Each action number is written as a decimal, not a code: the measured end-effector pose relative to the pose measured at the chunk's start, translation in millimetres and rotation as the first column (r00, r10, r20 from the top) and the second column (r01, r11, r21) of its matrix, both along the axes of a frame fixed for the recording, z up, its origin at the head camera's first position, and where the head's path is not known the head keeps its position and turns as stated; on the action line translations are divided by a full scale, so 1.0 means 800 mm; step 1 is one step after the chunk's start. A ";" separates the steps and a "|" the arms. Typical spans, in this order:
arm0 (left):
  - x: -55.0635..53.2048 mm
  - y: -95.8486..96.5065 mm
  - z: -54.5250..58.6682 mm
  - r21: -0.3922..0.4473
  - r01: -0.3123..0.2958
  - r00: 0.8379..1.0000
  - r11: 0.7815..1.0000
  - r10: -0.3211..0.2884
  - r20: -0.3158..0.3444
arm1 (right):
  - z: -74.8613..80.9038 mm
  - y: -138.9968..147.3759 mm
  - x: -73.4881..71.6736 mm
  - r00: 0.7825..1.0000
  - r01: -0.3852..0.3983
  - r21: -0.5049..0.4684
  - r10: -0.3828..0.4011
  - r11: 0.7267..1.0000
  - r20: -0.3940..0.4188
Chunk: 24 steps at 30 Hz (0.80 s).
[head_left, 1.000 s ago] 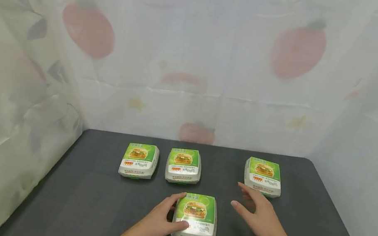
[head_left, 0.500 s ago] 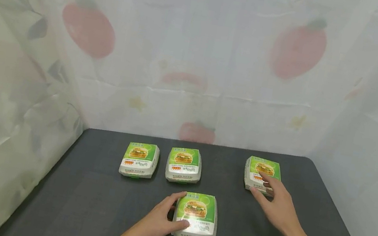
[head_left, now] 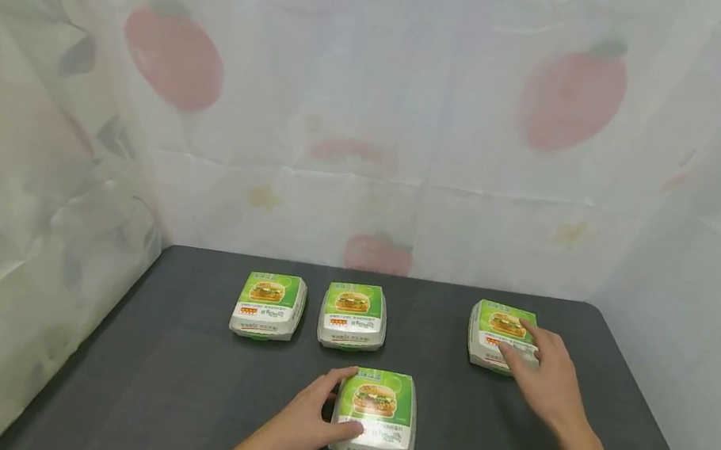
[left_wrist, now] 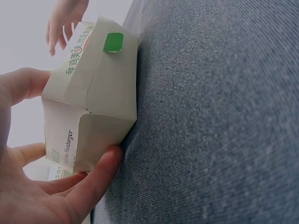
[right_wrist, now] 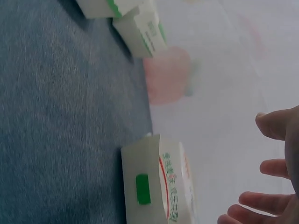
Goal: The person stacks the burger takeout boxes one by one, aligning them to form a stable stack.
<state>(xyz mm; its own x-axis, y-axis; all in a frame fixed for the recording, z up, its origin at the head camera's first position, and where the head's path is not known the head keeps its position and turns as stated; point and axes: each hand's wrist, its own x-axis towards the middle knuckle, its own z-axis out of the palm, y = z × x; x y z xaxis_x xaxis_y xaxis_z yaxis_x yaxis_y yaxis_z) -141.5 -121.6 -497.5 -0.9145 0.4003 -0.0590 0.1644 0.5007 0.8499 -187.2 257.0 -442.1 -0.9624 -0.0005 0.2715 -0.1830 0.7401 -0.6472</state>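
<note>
My left hand [head_left: 305,424] holds the left side of the front burger box [head_left: 382,410], a white carton with a green burger picture on its lid. The thumb lies over the lid. In the left wrist view, the fingers [left_wrist: 96,184] curl along the side of that box [left_wrist: 100,93], low by the table. My right hand [head_left: 549,379] is over the right edge of the back right burger box [head_left: 489,332], partly covering its lid. The right wrist view shows this right hand [right_wrist: 275,172] with fingers spread, apart from the box [right_wrist: 145,205] and holding nothing.
Two matching burger boxes stand side by side towards the back, one at left [head_left: 268,297] and one nearer the middle [head_left: 353,308]. A dark grey table [head_left: 159,382] carries everything. Printed curtains [head_left: 382,100] hang behind it and on both sides.
My right hand has moved to the right and away from me, from the table before the back right burger box to over its right edge. My left hand stays on the front box.
</note>
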 end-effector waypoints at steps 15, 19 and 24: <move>0.001 0.000 0.002 0.016 0.000 1.000 1.000 0.000 0.009 | -0.023 0.029 -0.029 0.998 0.052 0.045 -0.053 0.998 0.030; 0.000 0.000 -0.001 0.018 -0.004 1.000 1.000 0.004 0.021 | -0.030 0.032 -0.036 0.994 0.063 0.023 -0.065 0.998 0.090; 0.000 0.000 -0.001 0.020 -0.009 1.000 1.000 0.009 0.026 | -0.042 0.035 -0.043 0.984 0.071 0.009 -0.071 0.997 0.166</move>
